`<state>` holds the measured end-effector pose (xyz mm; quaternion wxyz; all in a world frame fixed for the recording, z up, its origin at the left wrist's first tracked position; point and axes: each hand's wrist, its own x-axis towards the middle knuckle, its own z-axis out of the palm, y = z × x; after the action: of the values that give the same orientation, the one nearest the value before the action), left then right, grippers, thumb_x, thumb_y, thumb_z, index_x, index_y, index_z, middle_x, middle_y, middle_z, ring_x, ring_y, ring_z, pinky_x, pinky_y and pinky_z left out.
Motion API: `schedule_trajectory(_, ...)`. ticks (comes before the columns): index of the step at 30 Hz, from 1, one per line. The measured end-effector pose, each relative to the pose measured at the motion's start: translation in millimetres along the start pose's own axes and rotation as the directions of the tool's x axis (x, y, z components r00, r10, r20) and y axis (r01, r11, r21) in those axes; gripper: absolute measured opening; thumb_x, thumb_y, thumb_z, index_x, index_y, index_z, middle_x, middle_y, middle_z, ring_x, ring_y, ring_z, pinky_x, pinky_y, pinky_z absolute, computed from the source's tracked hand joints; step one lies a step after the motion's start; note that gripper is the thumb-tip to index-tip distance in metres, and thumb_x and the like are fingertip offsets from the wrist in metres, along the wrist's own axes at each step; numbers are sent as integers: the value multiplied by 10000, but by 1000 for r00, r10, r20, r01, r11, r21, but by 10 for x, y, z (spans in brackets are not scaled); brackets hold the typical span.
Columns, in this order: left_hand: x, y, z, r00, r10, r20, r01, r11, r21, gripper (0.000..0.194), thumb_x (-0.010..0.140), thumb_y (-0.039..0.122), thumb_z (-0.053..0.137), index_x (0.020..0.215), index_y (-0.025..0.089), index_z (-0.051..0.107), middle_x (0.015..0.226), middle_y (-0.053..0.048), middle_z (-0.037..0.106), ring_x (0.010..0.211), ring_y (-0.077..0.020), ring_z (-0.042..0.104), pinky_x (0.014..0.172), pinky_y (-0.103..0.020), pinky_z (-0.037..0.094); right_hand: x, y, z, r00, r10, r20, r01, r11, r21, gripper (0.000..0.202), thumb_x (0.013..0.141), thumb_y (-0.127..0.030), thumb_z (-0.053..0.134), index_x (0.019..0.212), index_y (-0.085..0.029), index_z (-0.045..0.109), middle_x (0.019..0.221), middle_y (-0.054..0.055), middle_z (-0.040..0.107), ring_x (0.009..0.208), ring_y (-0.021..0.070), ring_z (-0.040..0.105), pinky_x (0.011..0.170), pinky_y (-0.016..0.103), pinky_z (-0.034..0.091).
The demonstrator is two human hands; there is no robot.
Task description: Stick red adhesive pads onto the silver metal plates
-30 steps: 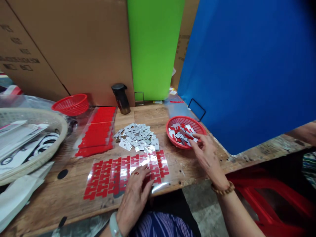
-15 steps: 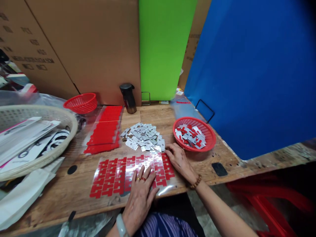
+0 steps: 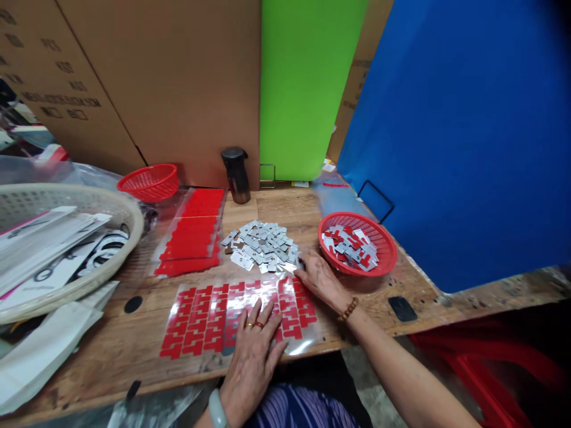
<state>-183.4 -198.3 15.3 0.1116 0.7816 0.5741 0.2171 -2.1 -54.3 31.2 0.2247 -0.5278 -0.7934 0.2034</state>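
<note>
We are resting our left hand (image 3: 253, 351), grip spread flat, on the red sticker sheet (image 3: 198, 321), while our right hand (image 3: 322, 278) is lying beside the silvery plates (image 3: 262, 245) at its ten o'clock, its grip too hidden for us to say whether it is holding one.

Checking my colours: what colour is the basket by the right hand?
The basket is red; see head view.

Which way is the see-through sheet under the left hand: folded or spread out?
Spread out: the sheet lies flat on the table, with red shapes in rows beside the left hand.
</note>
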Motion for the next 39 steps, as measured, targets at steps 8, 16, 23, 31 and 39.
schedule_trajectory(8,28,-9,-63,989,-144,-39,133,969,-207,326,841,246,515,1161,234,578,1320,-93,521,1266,-270,411,1027,-533,319,-21,-54,-105,991,92,-98,-66,969,239,238,822,-142,398,967,-155,587,785,42,626,682,141,566,671,257,447)
schedule_trajectory(16,470,277,-260,852,-480,207,418,388,-821,320,787,376,589,1021,160,619,921,-75,677,842,-182,634,775,-301,494,-487,-530,86,925,328,194,-270,205,941,356,704,-311,676,977,-165,499,624,-32,595,469,94,562,475,204,462)
schedule_trajectory(23,462,316,-239,821,-370,434,425,-110,-898,310,774,439,600,806,132,574,570,27,560,481,-76,542,519,-201,447,-747,-698,157,927,291,237,-324,300,897,274,746,-401,651,836,-154,573,601,-13,611,459,83,540,442,186,433)
schedule_trajectory(31,304,324,-441,712,-121,692,689,-67,-721,318,748,397,646,838,96,594,660,-51,645,468,-92,597,476,-196,498,-792,-430,-63,913,15,407,-398,252,882,328,768,-375,650,1012,-164,592,637,-38,565,491,50,461,469,163,347)
schedule_trajectory(39,186,323,-400,632,-61,772,745,-225,-628,244,729,332,679,781,103,611,559,-19,610,377,-67,537,381,-164,469,-1076,-397,73,935,-7,356,-355,62,933,232,765,-335,670,906,-188,559,705,-27,568,570,68,509,543,183,420)
